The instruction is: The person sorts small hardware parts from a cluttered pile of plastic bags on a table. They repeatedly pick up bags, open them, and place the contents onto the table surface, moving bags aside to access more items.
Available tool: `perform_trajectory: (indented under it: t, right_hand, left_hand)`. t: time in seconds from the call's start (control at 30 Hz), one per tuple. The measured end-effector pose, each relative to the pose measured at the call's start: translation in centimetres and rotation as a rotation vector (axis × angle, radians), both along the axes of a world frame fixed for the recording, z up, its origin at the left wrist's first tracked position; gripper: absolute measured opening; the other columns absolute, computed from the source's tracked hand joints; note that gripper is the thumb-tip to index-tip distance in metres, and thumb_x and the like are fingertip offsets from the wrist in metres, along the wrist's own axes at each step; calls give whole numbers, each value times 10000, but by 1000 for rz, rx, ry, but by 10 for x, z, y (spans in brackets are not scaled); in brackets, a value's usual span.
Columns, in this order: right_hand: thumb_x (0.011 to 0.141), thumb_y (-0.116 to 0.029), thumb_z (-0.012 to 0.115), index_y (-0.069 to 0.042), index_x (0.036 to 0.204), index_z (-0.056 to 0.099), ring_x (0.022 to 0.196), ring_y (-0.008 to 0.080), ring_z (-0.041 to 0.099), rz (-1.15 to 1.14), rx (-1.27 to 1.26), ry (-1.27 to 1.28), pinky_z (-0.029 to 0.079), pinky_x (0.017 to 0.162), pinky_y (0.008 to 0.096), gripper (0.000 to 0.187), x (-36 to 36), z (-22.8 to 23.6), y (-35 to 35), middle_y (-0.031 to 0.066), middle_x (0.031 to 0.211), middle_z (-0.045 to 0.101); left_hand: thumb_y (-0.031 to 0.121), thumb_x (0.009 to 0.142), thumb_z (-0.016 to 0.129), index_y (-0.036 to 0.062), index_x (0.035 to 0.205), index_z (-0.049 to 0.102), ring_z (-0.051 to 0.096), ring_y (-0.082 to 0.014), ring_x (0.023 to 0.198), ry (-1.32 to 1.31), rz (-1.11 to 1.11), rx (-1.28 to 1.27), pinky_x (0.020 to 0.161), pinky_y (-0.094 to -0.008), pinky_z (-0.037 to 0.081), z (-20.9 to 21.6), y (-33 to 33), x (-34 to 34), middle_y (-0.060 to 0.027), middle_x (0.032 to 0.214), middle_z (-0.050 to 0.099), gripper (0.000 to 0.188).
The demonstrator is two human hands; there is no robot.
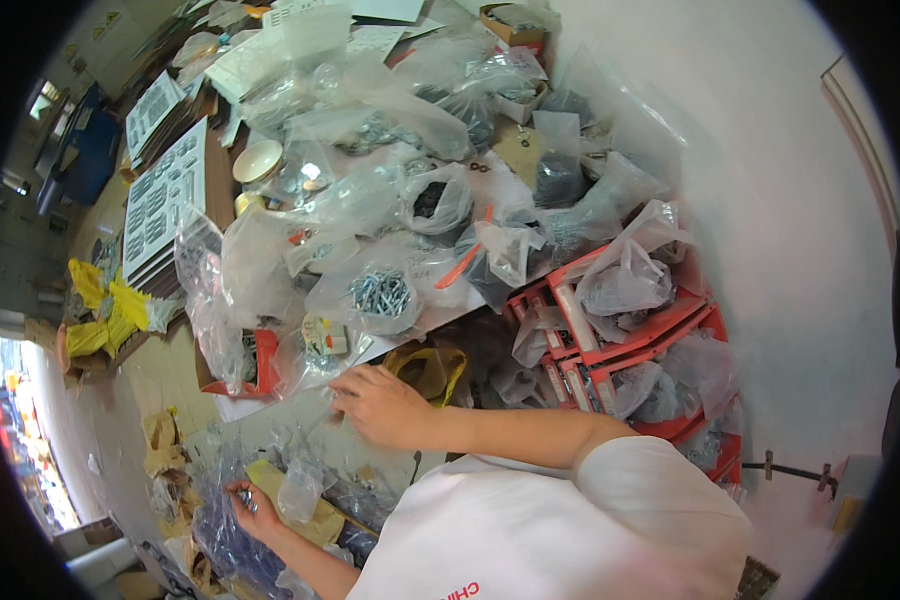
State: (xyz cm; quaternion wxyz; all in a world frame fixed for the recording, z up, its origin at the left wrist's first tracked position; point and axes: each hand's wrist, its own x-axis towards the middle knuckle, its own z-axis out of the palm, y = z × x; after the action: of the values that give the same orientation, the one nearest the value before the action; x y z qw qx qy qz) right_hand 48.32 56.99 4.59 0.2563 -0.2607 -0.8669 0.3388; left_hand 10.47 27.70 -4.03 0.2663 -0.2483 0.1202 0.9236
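My left hand (pixel 257 512) is at the lower left, beside the table and above a heap of clear plastic film. Its fingers are curled together around something small and greyish, too small to name. My right hand (pixel 382 405) reaches across my body to the table's near edge. Its fingers bend downward and are partly smeared, so whether they hold anything is unclear. Just beyond it lie a clear plastic bag (pixel 315 372) and a small box with a yellow and white label (pixel 324 337). An open bag of screws (pixel 380 292) sits farther in on the table.
Many clear bags of hardware cover the table. Red bins (pixel 610 345) stand at the right, and a red box (pixel 267 362) at the near left. Stacked printed sheets (pixel 170 200) lie farther left, near a white bowl (pixel 258 160). A yellow-rimmed bag (pixel 435 372) hangs below the table's edge.
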Motion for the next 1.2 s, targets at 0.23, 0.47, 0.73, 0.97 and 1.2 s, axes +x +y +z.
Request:
perform_trajectory:
  t: [0.23, 0.47, 0.73, 0.97, 1.2]
  right_hand:
    - [805, -1, 695, -60, 1046, 729, 1231, 316, 573, -300, 147, 125, 483, 1054, 435, 250, 29, 18, 74, 83, 1271, 641]
    - [825, 8, 702, -43, 1067, 728, 1217, 324, 591, -315, 139, 154, 496, 1048, 445, 249, 60, 27, 107, 93, 1242, 665]
    - [877, -28, 693, -67, 1143, 712, 1206, 322, 611, -343, 121, 142, 489, 1051, 450, 269, 100, 18, 137, 80, 1258, 682]
    - [925, -9, 527, 4, 1293, 615, 1192, 414, 620, -1039, 299, -539, 484, 1062, 497, 378, 287, 16, 278, 237, 1306, 643]
    - [881, -81, 634, -89, 1072, 757, 1057, 365, 677, -824, 35, -958, 487, 977, 483, 227, 432, -5, 313, 120, 1070, 760]
  left_hand:
    - [32, 1079, 494, -48, 1305, 571, 674, -261, 1019, 20, 198, -105, 845, -380, 565, -25, -55, -43, -152, 1104, 671, 252]
    - [29, 1087, 496, -59, 1202, 601, 683, -278, 991, 20, 160, -67, 829, -389, 552, -49, -60, -50, -149, 1062, 672, 179]
    - [-1, 1061, 520, -45, 1249, 594, 665, -258, 938, -116, 110, -55, 830, -393, 564, -54, -56, -60, -147, 1046, 662, 207]
    - [15, 1058, 541, -35, 1329, 575, 663, -253, 934, -109, 156, -18, 791, -375, 584, -48, -41, -55, -139, 1071, 664, 278]
    - [6, 1071, 511, -54, 1396, 513, 651, -297, 981, -78, 101, -163, 838, -417, 590, -64, 2, -47, -188, 1180, 635, 331]
